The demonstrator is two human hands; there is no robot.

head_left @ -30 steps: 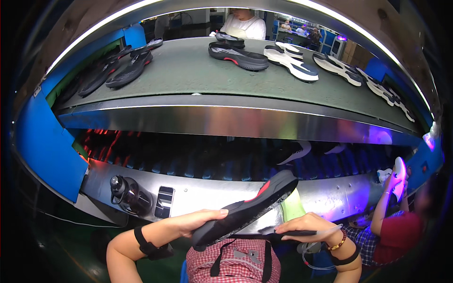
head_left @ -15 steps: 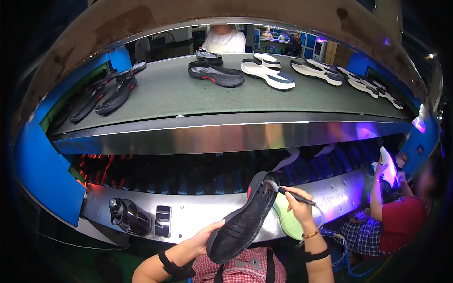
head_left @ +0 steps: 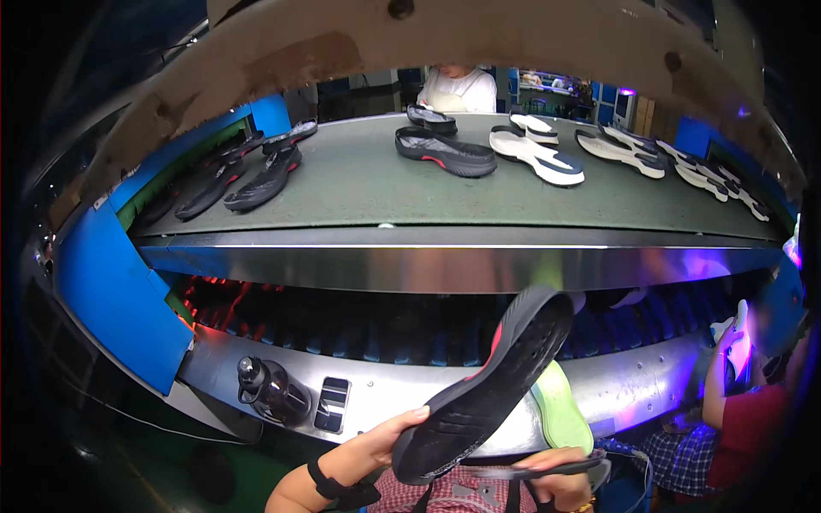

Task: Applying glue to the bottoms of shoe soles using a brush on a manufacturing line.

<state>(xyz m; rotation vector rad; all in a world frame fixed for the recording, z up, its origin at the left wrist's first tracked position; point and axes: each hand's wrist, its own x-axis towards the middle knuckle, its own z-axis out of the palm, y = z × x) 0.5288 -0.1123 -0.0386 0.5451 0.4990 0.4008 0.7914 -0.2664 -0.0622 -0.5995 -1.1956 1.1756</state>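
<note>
- Where its lower end hides part of the grasping left hand (head_left: 386,439), the black sole (head_left: 492,389) slants upward
- Green sole (head_left: 562,410), partly covered behind it
- Right hand (head_left: 560,486), right of that lower end, clasping a slim tool (head_left: 575,468), tip blurred

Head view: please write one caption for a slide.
Left hand holds a black, red-accented shoe sole; right hand holds a slim dark tool.

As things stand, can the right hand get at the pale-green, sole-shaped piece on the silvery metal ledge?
Probably yes: the right hand is close to the near end of the pale-green piece, which looks unblocked. But it grips a slim, black-handled tool, which could hamper grasping.
</note>
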